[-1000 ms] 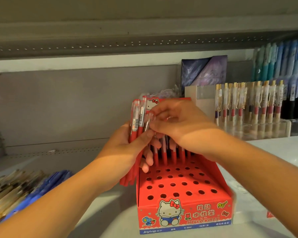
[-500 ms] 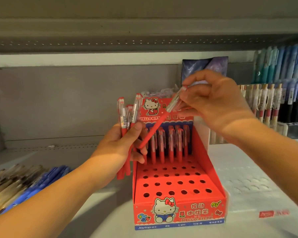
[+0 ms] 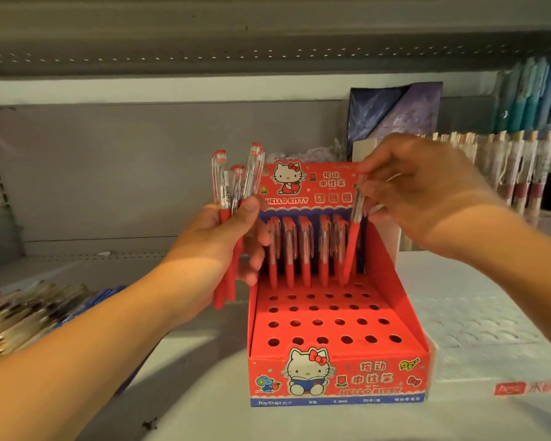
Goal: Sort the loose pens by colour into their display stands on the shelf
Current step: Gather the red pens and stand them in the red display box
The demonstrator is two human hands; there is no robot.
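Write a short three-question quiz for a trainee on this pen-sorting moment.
1. True or false: the left hand holds several red pens.
2. Which row of the red stand has pens standing in it? A front, B middle, C back.
3. Fill in: the right hand pinches one pen at the filled row's ____ end.
Key: 1 true; 2 C; 3 right.

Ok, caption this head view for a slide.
Right hand pinches a red pen at the display stand; left hand grips a pen bundle.
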